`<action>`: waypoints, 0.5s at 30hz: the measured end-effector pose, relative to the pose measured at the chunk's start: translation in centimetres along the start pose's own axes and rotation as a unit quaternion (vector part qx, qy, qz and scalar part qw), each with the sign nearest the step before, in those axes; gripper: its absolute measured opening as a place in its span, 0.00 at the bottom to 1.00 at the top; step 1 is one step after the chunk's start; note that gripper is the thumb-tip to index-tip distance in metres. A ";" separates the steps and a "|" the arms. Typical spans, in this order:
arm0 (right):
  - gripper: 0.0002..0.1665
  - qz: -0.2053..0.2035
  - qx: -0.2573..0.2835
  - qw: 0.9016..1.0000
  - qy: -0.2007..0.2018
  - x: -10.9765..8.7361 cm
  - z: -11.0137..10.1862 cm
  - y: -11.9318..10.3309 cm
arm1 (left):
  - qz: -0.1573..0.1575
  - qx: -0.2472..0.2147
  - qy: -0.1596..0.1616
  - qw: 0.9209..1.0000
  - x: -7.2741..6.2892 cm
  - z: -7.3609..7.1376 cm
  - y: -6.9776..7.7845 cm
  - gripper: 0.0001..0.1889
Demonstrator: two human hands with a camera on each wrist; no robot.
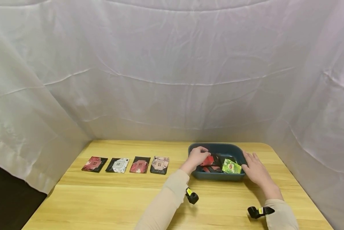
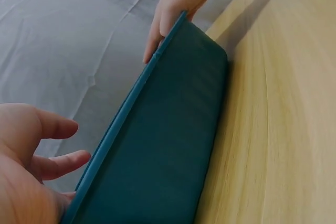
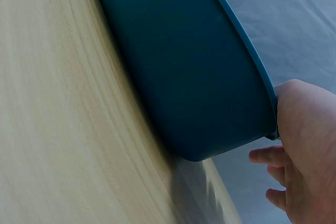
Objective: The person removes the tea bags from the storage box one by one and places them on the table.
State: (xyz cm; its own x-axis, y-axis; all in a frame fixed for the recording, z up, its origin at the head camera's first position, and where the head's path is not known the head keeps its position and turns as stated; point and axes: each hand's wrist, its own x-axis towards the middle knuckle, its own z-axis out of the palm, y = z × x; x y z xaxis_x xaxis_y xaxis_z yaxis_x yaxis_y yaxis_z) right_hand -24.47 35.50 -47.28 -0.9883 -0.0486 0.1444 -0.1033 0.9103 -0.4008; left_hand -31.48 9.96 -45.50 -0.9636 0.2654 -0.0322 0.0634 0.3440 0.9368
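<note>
A dark teal plastic bin point(image 1: 218, 176) stands toward the back right of the table, holding red, black and green tea bag packets. My left hand point(image 1: 199, 156) reaches over the bin's left rim, just above a red packet point(image 1: 208, 160). In the left wrist view, the thumb and fingers point(image 2: 58, 167) are spread apart with nothing visible between them. At the bin's right end, my right hand point(image 1: 256, 169) holds the rim, the thumb hooked over it and the other fingers outside. Green packets point(image 1: 231, 166) lie in the bin's right part.
Left of the bin, a row of flat packets lies on the wooden table point(image 1: 117, 204): a red and black one point(image 1: 95, 164), a white and black one point(image 1: 118, 165), another red one point(image 1: 140, 164) and a pink one point(image 1: 160, 164). Pale curtains point(image 1: 172, 105) hang around the table.
</note>
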 end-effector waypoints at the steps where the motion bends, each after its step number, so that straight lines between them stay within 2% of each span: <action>1: 0.37 0.000 0.000 1.000 0.000 0.0 0.0 0.0 | -0.006 -0.015 -0.003 1.000 0.0 0.0 0.0 0.14; 8: 0.37 -0.003 -0.001 1.000 0.003 0.1 0.0 0.1 | -0.022 -0.092 -0.021 0.995 -0.2 -0.1 -0.2 0.17; 15: 0.37 0.001 -0.005 1.000 0.002 0.0 0.1 0.1 | -0.051 -0.155 -0.021 0.986 -0.2 0.1 0.1 0.17</action>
State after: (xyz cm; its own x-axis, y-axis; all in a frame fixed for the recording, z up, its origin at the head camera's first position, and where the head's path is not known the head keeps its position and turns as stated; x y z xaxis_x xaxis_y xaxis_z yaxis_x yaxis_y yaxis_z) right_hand -24.51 35.59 -47.39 -0.9880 -0.0455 0.1479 -0.1007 0.9146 -0.3917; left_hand -31.28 10.00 -45.43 -0.9489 0.2829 -0.1397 -0.1217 0.0804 0.9893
